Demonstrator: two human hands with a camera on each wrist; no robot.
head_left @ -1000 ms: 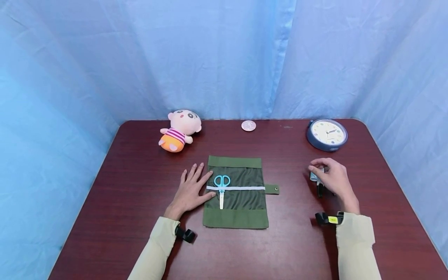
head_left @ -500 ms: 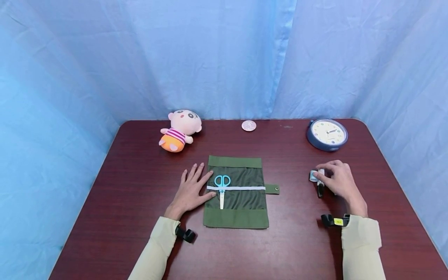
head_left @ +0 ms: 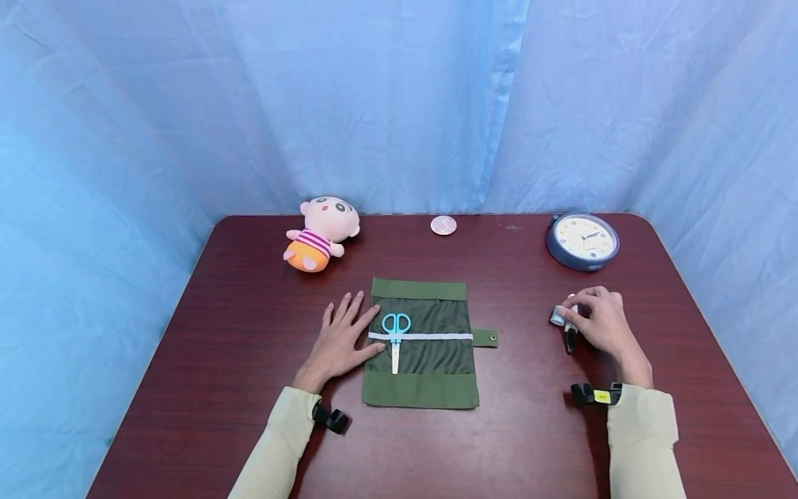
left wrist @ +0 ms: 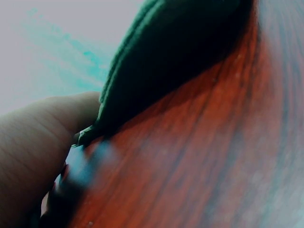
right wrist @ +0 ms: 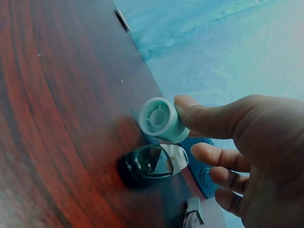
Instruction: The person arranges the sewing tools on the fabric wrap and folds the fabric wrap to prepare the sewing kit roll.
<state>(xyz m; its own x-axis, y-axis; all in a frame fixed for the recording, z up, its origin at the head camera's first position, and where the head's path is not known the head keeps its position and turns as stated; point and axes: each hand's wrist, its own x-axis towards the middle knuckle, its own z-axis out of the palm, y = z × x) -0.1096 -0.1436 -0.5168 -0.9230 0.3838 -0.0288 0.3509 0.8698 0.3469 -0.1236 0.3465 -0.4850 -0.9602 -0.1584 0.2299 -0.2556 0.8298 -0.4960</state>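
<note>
My left hand (head_left: pixel 337 346) lies with spread fingers at the left edge of an unrolled green cloth tool roll (head_left: pixel 414 389). Its thumb and index fingertip touch that edge. Blue-handled scissors (head_left: pixel 395 324) sit under the roll's white elastic band (head_left: pixel 439 336). To the right, my right hand (head_left: pixel 605 322) pinches a small pale blue-green spool (right wrist: pixel 157 118) at its side with the thumb; the index finger is mostly hidden behind it in the right wrist view. Close by lies a black-and-white object (right wrist: pixel 149 164), its kind unclear. The remaining fingers are loosely curled.
A plush doll (head_left: pixel 321 232) lies at the back left of the brown table (head_left: pixel 249 312). A small round pinkish disc (head_left: pixel 443 225) is near the back edge. At the back right stands a round blue clock (head_left: pixel 584 241). Blue curtains (head_left: pixel 399 104) surround the table.
My right hand has shifted slightly right and toward me since a second ago, its thumb and index finger now at the spool. The left hand, tool roll and scissors have stayed put.
</note>
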